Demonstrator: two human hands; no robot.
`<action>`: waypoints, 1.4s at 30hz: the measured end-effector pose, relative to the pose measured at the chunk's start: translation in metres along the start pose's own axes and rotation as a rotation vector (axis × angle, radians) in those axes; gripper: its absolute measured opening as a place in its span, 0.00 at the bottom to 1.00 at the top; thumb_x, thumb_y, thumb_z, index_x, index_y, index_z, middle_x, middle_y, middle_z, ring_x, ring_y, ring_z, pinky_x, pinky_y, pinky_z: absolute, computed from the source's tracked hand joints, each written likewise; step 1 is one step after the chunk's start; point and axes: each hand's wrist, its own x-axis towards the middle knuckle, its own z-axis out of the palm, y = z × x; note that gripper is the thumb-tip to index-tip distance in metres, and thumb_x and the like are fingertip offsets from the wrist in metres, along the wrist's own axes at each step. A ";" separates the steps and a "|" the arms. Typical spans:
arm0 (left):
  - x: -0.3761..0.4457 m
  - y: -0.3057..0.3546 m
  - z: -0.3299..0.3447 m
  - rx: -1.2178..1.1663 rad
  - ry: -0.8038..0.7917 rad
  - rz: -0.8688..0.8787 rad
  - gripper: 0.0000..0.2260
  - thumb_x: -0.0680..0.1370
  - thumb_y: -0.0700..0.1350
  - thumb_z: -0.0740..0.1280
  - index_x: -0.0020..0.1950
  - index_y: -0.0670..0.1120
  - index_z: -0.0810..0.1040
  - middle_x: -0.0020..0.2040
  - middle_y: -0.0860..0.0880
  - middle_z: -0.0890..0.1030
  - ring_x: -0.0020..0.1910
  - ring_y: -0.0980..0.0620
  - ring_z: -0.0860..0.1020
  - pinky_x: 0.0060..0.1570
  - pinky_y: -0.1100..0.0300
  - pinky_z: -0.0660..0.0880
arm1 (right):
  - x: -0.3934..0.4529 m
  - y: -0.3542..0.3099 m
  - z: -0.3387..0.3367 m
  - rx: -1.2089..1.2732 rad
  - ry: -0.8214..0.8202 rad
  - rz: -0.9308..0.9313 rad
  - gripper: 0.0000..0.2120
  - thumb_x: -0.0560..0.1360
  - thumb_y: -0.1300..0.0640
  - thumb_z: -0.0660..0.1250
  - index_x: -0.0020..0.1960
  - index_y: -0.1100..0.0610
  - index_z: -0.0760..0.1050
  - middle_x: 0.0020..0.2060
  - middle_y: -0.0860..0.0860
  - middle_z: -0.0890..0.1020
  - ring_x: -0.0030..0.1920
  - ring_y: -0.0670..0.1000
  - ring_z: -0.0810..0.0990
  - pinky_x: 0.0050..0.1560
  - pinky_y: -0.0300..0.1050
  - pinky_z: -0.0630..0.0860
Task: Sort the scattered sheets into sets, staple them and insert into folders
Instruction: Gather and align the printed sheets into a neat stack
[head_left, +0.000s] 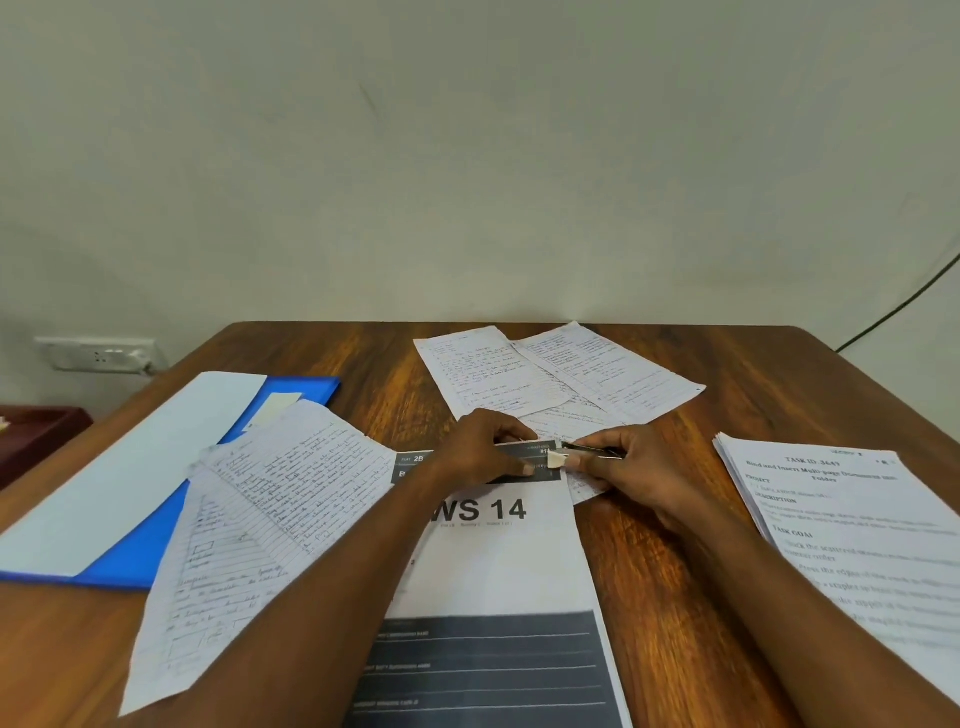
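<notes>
At a wooden desk (675, 545) set against a pale wall, my left hand (478, 449) pins down the top edge of a printed sheet marked "WS 14" (498, 561), fingers curled over its dark header band w/ thumb and forefinger pinching near the top right corner, where a small paper flap is turned up. My right hand (631, 467) sits just beside it, fingers wrapped round a slim dark stapler (592, 451) whose nose touches that same corner; can't tell if its mouth is closed on the paper. The printed sheet lies centre, running toward me between both forearms. A handwritten lined sheet (249, 530) overlaps its left side, partly under my left forearm, and rests across a blue folder (140, 561) that holds a plain white sheet (130, 467). Beyond my hands, near the desk's far edge, more handwritten sheets (556, 374) lie fanned and overlapping. At right, well apart from the stapler, a stack of printed instruction pages (841, 519) headed "TASK ID". A wall socket (96, 356) shows at left; a dark cable (904, 301) crosses the wall at right.
</notes>
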 end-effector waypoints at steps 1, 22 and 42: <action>-0.001 -0.001 0.000 0.019 0.009 0.003 0.16 0.73 0.44 0.80 0.60 0.48 0.86 0.55 0.51 0.87 0.51 0.54 0.83 0.54 0.57 0.82 | -0.003 0.002 -0.002 -0.035 0.014 -0.010 0.13 0.71 0.52 0.81 0.54 0.52 0.87 0.44 0.48 0.88 0.43 0.51 0.87 0.43 0.46 0.84; -0.021 0.017 0.011 -0.017 0.068 -0.015 0.06 0.80 0.50 0.73 0.51 0.48 0.87 0.49 0.52 0.87 0.46 0.55 0.84 0.44 0.60 0.79 | -0.066 0.011 -0.033 -0.915 0.531 -0.134 0.13 0.72 0.41 0.78 0.48 0.49 0.85 0.46 0.47 0.85 0.46 0.49 0.83 0.47 0.48 0.83; -0.052 0.028 0.001 -0.064 0.351 -0.098 0.21 0.76 0.57 0.76 0.66 0.56 0.77 0.64 0.55 0.80 0.62 0.53 0.78 0.62 0.49 0.78 | -0.090 -0.007 0.017 0.067 0.216 0.049 0.05 0.82 0.60 0.69 0.51 0.51 0.82 0.44 0.47 0.88 0.50 0.50 0.86 0.60 0.55 0.83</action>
